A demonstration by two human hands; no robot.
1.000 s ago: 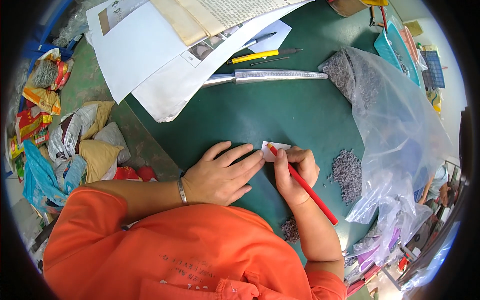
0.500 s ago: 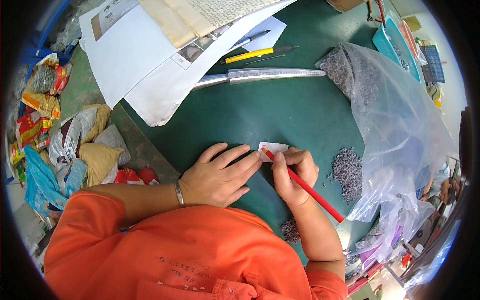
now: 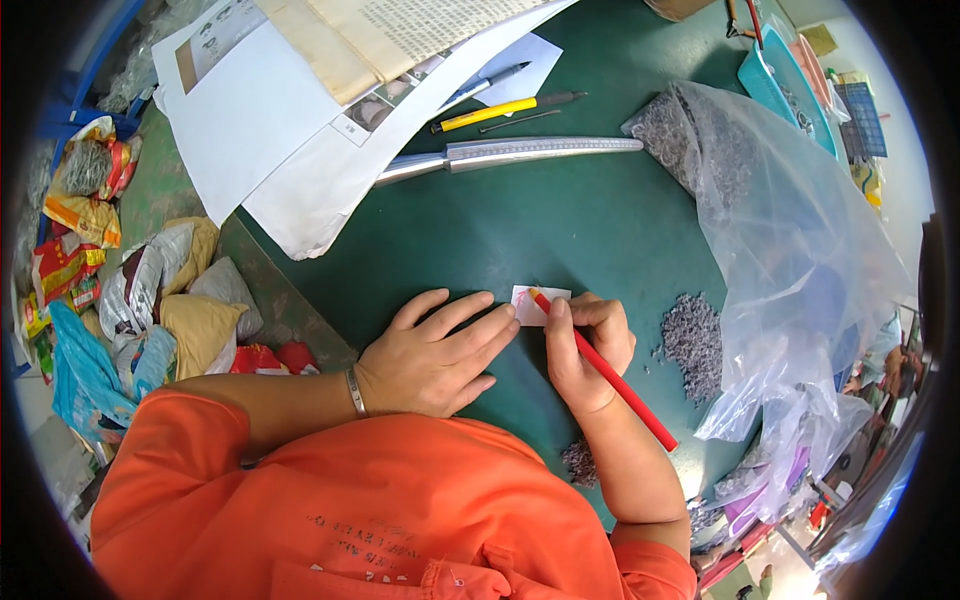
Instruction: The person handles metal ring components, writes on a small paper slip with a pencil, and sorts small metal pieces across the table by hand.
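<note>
My left hand (image 3: 428, 352) lies flat on the green table with its fingers apart. Its fingertips touch the left edge of a small white slip of paper (image 3: 530, 316). In my right hand (image 3: 592, 350) is a long red pencil (image 3: 634, 402), pinched near its tip between thumb and fingers. The pencil's yellowish tip rests on the upper part of the slip, and thin red marks show beside it. Its back end slants toward the lower right, over my right forearm. My right fingers cover the slip's right edge.
Small grey-purple pieces lie in a pile (image 3: 692, 348) right of my hand, beside a large clear plastic bag (image 3: 800, 250). A smaller pile (image 3: 580, 462) is near my right forearm. Beyond are a metal ring mandrel (image 3: 540, 150), a yellow pen (image 3: 488, 114) and papers (image 3: 260, 120).
The pencil tip has shifted slightly right on the slip, and more red marks show on the paper. My left hand keeps its place against the slip.
</note>
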